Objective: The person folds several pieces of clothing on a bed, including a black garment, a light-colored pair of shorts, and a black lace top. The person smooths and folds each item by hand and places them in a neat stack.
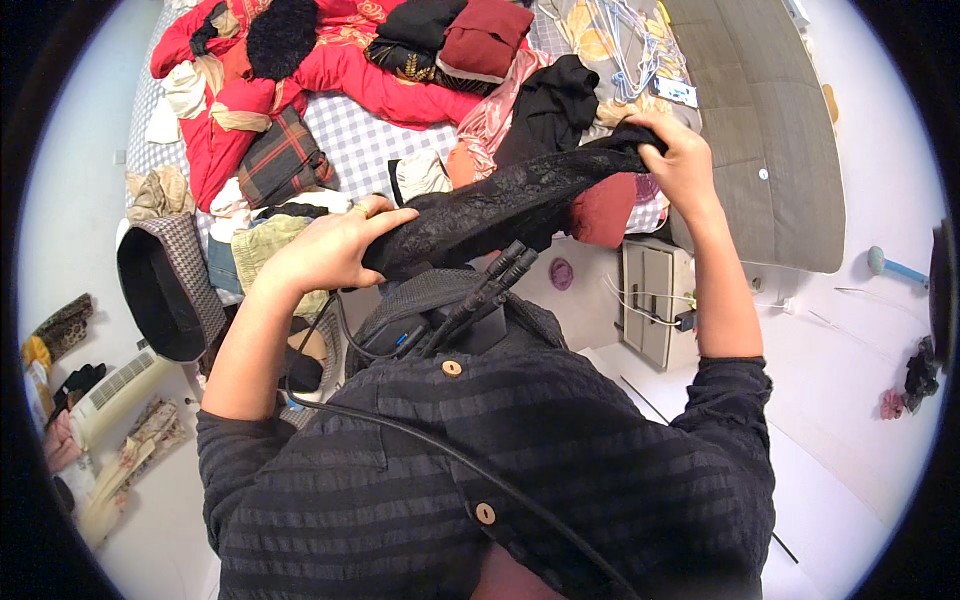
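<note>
A black lace garment (495,199) is stretched between my two hands in front of my body, slanting up to the right. My left hand (337,240) holds its lower left end, thumb below and fingers on top. At the upper right, my right hand (675,154) grips the bunched other end. Part of the bed behind is hidden by the cloth. Just beyond it lie a black cloth (559,101), a pink satin piece (491,112) and a small white folded item (422,176). A dark red cloth (602,210) hangs at the bed's near edge.
Red bedding (375,86) with folded clothes on it covers much of the checked bed (360,139). Hangers (630,45) and a phone (673,91) lie near the grey headboard (757,135). A houndstooth storage box (172,289) stands left; a white bedside cabinet (656,300) stands right.
</note>
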Demonstrator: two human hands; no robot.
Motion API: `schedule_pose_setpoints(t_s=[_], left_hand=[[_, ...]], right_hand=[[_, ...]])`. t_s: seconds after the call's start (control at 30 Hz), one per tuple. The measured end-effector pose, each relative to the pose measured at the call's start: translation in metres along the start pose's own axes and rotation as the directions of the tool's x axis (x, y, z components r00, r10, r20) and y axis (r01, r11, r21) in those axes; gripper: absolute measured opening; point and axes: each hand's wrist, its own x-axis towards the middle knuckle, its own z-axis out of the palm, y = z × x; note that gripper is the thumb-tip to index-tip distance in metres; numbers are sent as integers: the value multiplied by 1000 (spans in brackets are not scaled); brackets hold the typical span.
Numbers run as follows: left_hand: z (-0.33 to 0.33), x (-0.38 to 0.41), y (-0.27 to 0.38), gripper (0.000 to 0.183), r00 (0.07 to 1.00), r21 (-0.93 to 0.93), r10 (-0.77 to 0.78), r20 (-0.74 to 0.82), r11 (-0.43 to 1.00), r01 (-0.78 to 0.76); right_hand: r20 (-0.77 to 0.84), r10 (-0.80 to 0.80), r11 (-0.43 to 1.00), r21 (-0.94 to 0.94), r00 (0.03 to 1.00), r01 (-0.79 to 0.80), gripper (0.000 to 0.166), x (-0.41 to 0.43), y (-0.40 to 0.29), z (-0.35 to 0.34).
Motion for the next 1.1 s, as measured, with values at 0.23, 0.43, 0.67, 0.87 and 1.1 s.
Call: schedule_pose_setpoints(t_s=[0.23,0.43,0.67,0.87,1.1], left_hand=[[16,10,-4,54,956,269,196,-219,954,-134],[-3,37,22,28,801,-162,346,-488,866,-473],[-5,84,34,22,692,-277,425,-583,697,-662],[5,98,62,30,771,-325,402,-494,737,-592],[11,127,74,52,728,-312,341,-595,737,-600]], right_hand=[[-435,-42,964,218,899,150,29,1,-31,-27],[-549,-205,936,131,810,326,27,1,-45,-44],[-586,-166,849,325,793,417,29,5,-68,-52],[-636,24,704,559,772,438,30,1,-73,-47],[-520,84,464,776,850,429,30,2,-83,-31]])
